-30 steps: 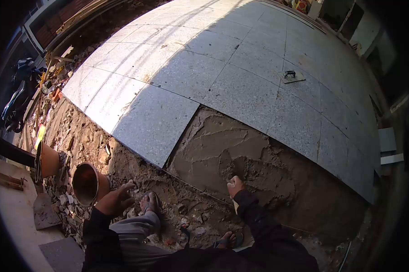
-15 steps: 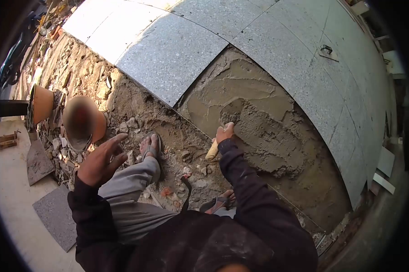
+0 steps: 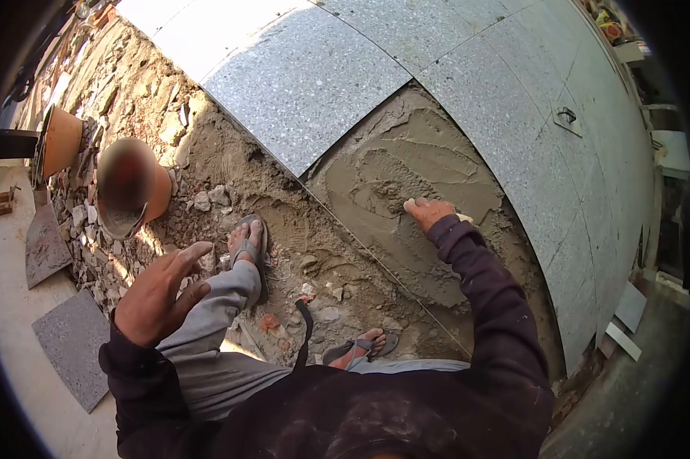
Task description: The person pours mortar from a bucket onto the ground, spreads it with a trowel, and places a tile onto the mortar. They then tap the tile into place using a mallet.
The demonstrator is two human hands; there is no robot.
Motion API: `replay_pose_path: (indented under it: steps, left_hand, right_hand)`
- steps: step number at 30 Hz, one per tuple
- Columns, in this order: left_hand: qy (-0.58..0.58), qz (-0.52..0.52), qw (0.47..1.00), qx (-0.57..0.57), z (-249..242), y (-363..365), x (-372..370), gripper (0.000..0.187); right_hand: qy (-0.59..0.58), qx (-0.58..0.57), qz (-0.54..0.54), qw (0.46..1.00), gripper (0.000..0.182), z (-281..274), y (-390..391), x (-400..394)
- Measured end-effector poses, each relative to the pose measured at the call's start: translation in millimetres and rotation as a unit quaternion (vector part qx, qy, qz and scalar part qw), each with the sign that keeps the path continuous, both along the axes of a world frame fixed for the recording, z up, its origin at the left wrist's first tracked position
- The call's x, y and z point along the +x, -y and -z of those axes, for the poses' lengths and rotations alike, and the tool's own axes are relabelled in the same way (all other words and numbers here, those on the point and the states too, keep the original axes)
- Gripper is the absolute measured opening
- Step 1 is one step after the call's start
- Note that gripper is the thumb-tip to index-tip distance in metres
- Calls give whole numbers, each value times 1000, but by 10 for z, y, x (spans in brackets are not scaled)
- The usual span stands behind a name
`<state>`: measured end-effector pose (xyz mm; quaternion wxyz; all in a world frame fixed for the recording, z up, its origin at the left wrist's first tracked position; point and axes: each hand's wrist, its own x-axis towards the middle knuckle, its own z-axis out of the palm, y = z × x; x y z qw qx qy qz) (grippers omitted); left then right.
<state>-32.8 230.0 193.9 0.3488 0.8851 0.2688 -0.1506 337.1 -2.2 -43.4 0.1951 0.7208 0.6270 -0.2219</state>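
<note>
My right hand (image 3: pixel 429 213) is closed round a pale-handled tool, whose handle end (image 3: pixel 464 219) sticks out to the right of the fist. Its working end cannot be told apart from the mortar. Wet grey mortar (image 3: pixel 391 164) with ridges and a rough patch lies under this hand, between speckled tiles (image 3: pixel 314 76) and a taut string. My left hand (image 3: pixel 157 294) hangs in the air over the rubble side, fingers apart, holding nothing.
Two orange buckets, one upright (image 3: pixel 160 195) and one at its left (image 3: pixel 60 141), stand on rubble (image 3: pixel 92 222). A loose grey tile (image 3: pixel 76 348) lies at lower left. A small metal piece (image 3: pixel 566 115) sits on the right tiles. My sandalled feet (image 3: pixel 249 245) are below.
My right hand has moved right across the mortar with the tool, and the handle now points right instead of down-left. The mortar beneath looks smoother. My left hand has lowered slightly.
</note>
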Motion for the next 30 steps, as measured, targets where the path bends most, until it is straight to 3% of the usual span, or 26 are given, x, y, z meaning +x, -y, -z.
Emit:
replay_pose_path:
  steps: [4,6,14,19,20,21,22,23,25,28,30]
  left_hand:
    - [-6,0,1000,29,-50,3,5,46]
    - [-8,-11,1000,27,-57,13,-5,46]
    - [-33,-26,999,5,-39,-37,-111,47]
    - [-12,-14,1000,9,-71,-18,-85,48]
    - [-14,-15,1000,9,-85,-15,-78,48]
    - [-20,-14,1000,8,-88,-12,-86,47]
    - [-13,-6,1000,15,-90,-16,-84,46]
    - [-5,3,1000,22,-87,-23,-83,46]
    - [-7,-29,1000,-4,-39,-34,-93,43]
    - [-28,-8,999,19,-38,-29,-47,42]
    - [-35,-3,999,26,-87,18,23,41]
  right_hand:
    - [66,58,104,991,25,13,-432,376]
    - [97,23,165,981,32,35,-590,557]
    - [114,10,265,957,30,340,-918,1097]
    - [60,47,389,918,35,474,-1010,1184]
    - [-19,149,321,935,34,668,-891,1275]
    - [-20,150,328,932,34,531,-858,1158]
    - [-147,120,475,859,29,202,-822,915]
    - [-269,89,599,749,24,26,-767,706]
    - [-343,171,678,628,21,73,-588,415]
    - [-309,266,710,574,19,869,-768,395]
    - [-291,309,717,554,20,1004,-1026,435]
